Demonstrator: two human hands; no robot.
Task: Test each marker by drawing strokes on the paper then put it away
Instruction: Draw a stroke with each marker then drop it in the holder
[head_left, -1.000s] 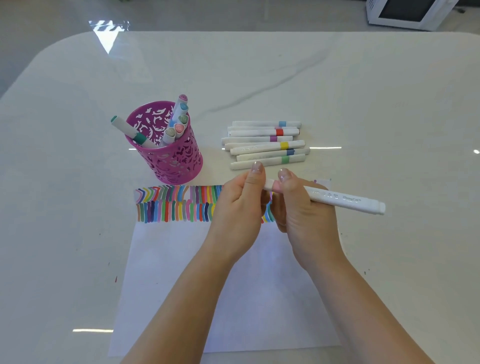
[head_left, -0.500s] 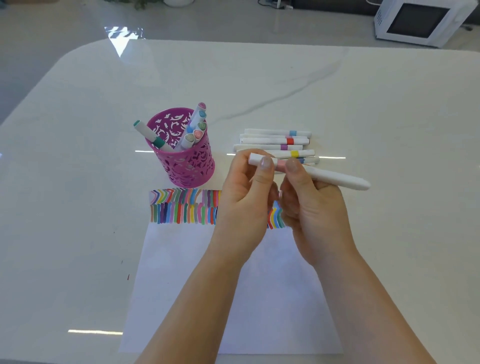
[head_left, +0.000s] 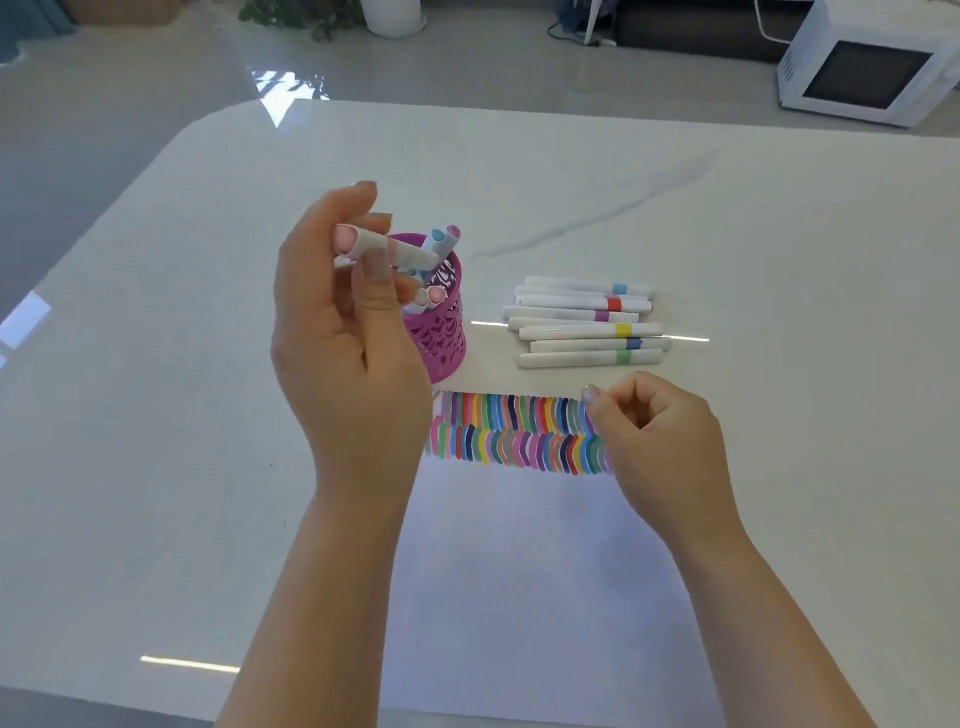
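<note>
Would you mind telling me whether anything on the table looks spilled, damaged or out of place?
Nothing stands out. The markers lie in a tidy row, the pink cup stands upright, and the strokes stay on the paper. The left hand holds a marker by the cup.

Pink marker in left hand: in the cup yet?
Out. The left hand holds the pink marker above the pink cup.

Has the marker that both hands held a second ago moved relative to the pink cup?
Yes. The marker now sits in the left hand alone, carried leftward to just above the pink cup.
</note>
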